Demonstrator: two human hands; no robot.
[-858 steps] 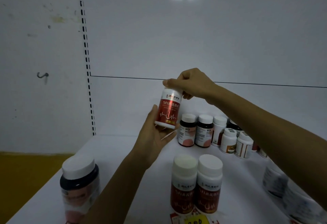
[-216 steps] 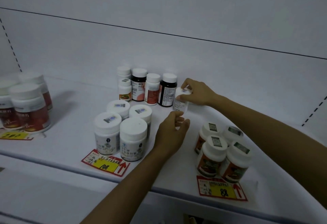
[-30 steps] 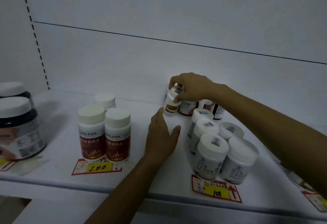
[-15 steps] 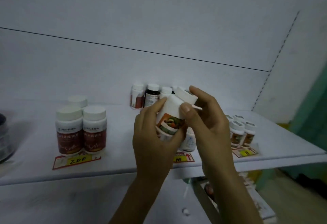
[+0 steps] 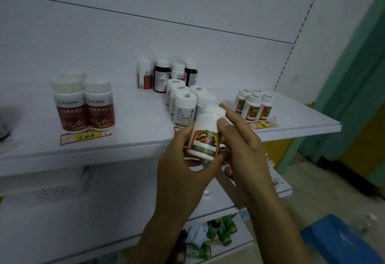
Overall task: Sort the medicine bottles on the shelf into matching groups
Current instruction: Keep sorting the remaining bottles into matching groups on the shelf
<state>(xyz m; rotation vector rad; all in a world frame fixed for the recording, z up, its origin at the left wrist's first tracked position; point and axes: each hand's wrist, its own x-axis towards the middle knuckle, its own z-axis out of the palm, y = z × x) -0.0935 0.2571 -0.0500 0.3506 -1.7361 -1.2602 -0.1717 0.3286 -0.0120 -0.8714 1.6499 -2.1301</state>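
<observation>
Hands both on one small white bottle (image 5: 206,134) with a fruit-looking picture label, held upright just in front of the shelf (image 5: 135,130) edge and not resting on it. Left hand (image 5: 183,159) cups it from below and from the left, with the thumb on the side and the fingers curled under the base. Right hand (image 5: 239,145) grips from the right, thumb pressed on the front just under the white cap. So both are closed pretty snugly around it.

Right behind the grip sits a cluster of pale-label bottles (image 5: 185,105) with white caps. Further back behind those is a back row of mixed bottles (image 5: 161,76), two of them dark. Off to the right of the grip are four orange-label bottles (image 5: 253,105), in similar tones to the held one but too small to say if they match. Well to the left stand three big red-label bottles (image 5: 83,107) over a yellow price tag (image 5: 85,136) reading 200.
</observation>
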